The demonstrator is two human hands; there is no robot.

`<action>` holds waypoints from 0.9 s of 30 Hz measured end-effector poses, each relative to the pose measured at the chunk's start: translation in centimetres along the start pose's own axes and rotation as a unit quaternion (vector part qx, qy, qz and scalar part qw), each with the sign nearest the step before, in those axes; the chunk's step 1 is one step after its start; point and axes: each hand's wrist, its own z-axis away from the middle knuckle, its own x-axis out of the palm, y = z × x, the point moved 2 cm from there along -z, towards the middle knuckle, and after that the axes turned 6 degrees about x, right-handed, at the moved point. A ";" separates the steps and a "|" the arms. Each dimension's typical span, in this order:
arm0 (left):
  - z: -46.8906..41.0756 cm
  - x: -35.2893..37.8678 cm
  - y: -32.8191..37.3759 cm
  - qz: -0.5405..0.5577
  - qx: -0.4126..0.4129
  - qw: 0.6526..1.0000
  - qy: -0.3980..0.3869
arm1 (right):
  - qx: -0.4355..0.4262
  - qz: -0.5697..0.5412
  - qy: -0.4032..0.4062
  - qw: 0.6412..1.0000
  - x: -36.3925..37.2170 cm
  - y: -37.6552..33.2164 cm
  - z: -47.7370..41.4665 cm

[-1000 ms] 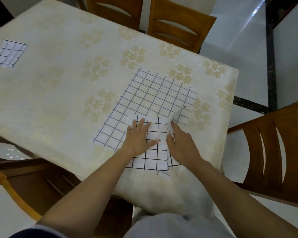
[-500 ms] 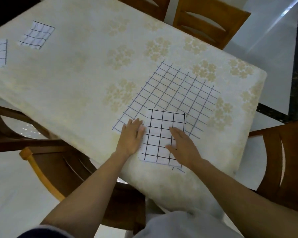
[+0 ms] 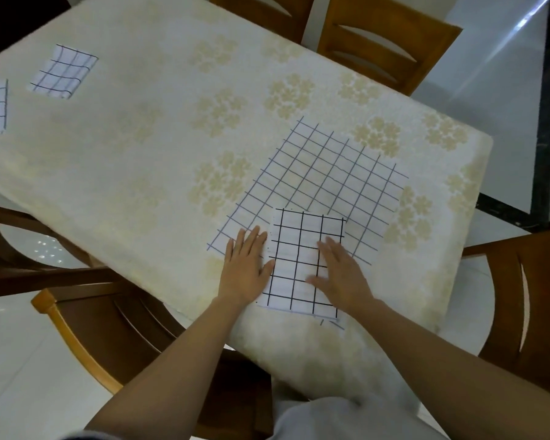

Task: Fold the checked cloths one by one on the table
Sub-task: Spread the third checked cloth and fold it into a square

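folded cloth (image 3: 302, 249) on spread cloth (image 3: 324, 173)

Left hand (image 3: 246, 268) and right hand (image 3: 342, 274) lie flat, fingers straight, palms down.

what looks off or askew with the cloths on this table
Only small things. The folded cloth under the right hand lies over the near edge of the spread cloth, and a sliver of a lower layer pokes out at its near right corner, so its edges are not flush.
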 end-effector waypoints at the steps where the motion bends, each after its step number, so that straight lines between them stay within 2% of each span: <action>1: -0.3 -0.3 0.6 0.021 -0.005 1.000 0.019 | 0.041 -0.050 0.055 0.996 -0.4 0.4 0.3; 3: -1.2 -1.3 2.5 0.025 0.036 0.996 0.078 | 0.140 -0.136 0.114 0.974 -1.0 1.3 0.7; 4: -2.1 -1.4 3.7 0.015 0.084 0.993 0.082 | 0.186 -0.170 0.098 0.963 -1.0 1.7 0.8; 6: -4.2 -1.0 6.5 -0.002 0.191 0.982 0.005 | 0.235 -0.173 0.039 0.956 -0.4 2.2 0.9; 9: -7.5 0.2 10.3 -0.046 0.250 0.956 -0.145 | 0.244 -0.117 0.020 0.962 0.3 2.3 0.7; 11: -9.1 0.6 12.1 -0.119 0.271 0.935 -0.197 | 0.225 -0.117 0.017 0.967 0.3 2.2 0.3; 14: -10.6 0.4 13.8 -0.192 0.328 0.896 -0.231 | 0.204 -0.131 0.002 0.970 -0.7 2.6 0.0; 17: -11.6 0.0 14.4 -0.209 0.371 0.877 -0.223 | 0.175 -0.158 -0.002 0.972 -2.5 3.6 0.1; 19: -12.4 -0.3 14.6 -0.204 0.376 0.877 -0.220 | 0.153 -0.194 -0.007 0.969 -3.9 4.7 -0.1; 22: -13.7 -1.4 14.7 -0.170 0.337 0.900 -0.217 | 0.143 -0.244 -0.015 0.959 -5.9 6.7 -0.5; 27: -14.7 -2.4 13.1 0.006 0.147 0.963 -0.225 | 0.136 -0.293 -0.052 0.945 -8.4 10.5 -1.4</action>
